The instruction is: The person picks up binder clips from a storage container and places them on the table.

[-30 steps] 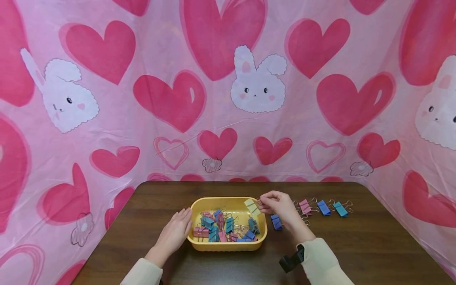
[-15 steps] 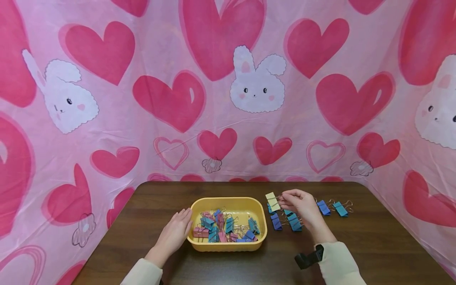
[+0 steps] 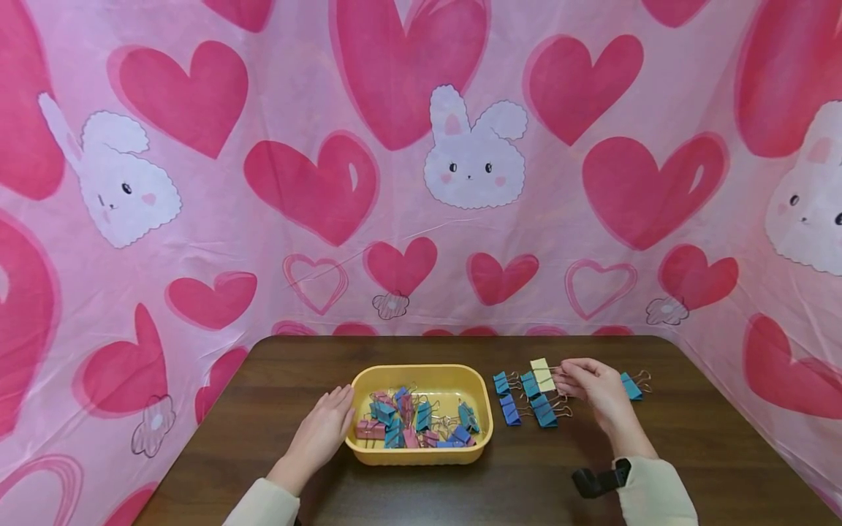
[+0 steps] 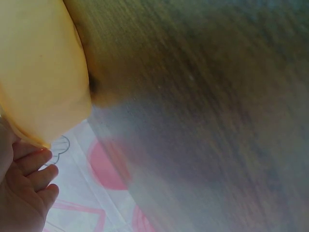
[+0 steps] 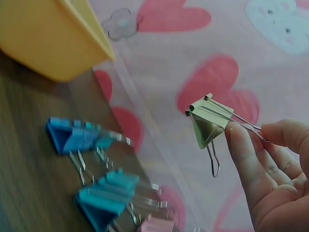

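A yellow binder clip (image 3: 542, 374) hangs by one wire handle between the thumb and fingers of my right hand (image 3: 595, 387). In the right wrist view this clip (image 5: 210, 118) is off the table, its other handle dangling. My left hand (image 3: 319, 431) touches the left rim of a yellow tray (image 3: 421, 456) with fairly straight fingers. Inside the tray lies a jumble of pink, teal and blue binder clips (image 3: 395, 431). Below the held clip, on the table, are a teal clip (image 3: 544, 411), a blue clip (image 3: 509, 410) and other teal ones.
At the right, a teal clip (image 3: 631, 386) is partly covered by the right hand. A pink clip (image 5: 157, 224) shows at the bottom of the right wrist view. The brown table (image 3: 289, 365) ends at a pink cloth backdrop (image 3: 395, 219) with hearts and rabbits.
My right hand has carried the yellow clip rightward from over the tray to above the clips on the table. The left hand and the tray stay put.
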The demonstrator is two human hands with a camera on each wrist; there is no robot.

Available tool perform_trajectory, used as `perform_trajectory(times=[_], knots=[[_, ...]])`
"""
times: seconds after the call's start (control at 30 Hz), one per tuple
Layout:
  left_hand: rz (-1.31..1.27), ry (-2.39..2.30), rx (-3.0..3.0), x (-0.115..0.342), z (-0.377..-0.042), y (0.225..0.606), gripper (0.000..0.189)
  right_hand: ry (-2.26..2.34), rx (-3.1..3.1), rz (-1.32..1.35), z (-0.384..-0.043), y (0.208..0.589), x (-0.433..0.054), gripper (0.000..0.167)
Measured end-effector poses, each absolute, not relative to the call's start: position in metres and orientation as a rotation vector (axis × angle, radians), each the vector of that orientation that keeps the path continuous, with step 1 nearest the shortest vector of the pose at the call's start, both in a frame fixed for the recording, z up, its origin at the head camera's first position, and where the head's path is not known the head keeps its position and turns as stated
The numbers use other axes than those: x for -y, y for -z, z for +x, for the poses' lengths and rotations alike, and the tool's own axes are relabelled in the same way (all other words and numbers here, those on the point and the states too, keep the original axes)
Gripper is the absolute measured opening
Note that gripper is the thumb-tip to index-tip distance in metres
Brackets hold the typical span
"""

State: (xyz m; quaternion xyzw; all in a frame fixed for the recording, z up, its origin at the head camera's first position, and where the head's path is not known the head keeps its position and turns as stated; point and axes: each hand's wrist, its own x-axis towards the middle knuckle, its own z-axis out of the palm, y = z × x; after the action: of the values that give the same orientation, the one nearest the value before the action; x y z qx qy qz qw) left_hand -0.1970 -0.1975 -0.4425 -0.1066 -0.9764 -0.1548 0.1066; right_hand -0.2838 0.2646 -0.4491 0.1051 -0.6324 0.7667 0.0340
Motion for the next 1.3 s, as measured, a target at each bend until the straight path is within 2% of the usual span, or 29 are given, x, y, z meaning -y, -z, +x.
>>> perform_trajectory(times=[0.2,0.33,0.57,0.7,0.83,0.97,1.3], knots=[[-0.315,0.448,2.876,0.198,-0.198,0.443,0.045,-2.399,1.926,0.282,-0.293,0.477,-0.296,0.019],[-0.321,0.440,2.869,0.198,-0.198,0.444,0.045,-2.347,1.975,0.151,-0.277,0.462,-0.298,0.022],[-0.329,0.432,2.855,0.199,-0.199,0.444,0.044,-2.328,2.051,-0.114,-0.249,0.436,-0.293,0.010],[-0.324,0.440,2.859,0.199,-0.198,0.444,0.044,-2.325,2.083,-0.177,-0.248,0.442,-0.297,0.015],[-0.336,0.428,2.853,0.198,-0.198,0.444,0.044,-2.297,2.122,-0.204,-0.251,0.454,-0.303,0.034],[-0.356,0.412,2.836,0.198,-0.197,0.443,0.042,-2.273,2.183,-0.237,-0.254,0.462,-0.307,0.044],[-0.358,0.406,2.833,0.197,-0.197,0.442,0.042,-2.264,2.226,-0.250,-0.256,0.465,-0.308,0.046]])
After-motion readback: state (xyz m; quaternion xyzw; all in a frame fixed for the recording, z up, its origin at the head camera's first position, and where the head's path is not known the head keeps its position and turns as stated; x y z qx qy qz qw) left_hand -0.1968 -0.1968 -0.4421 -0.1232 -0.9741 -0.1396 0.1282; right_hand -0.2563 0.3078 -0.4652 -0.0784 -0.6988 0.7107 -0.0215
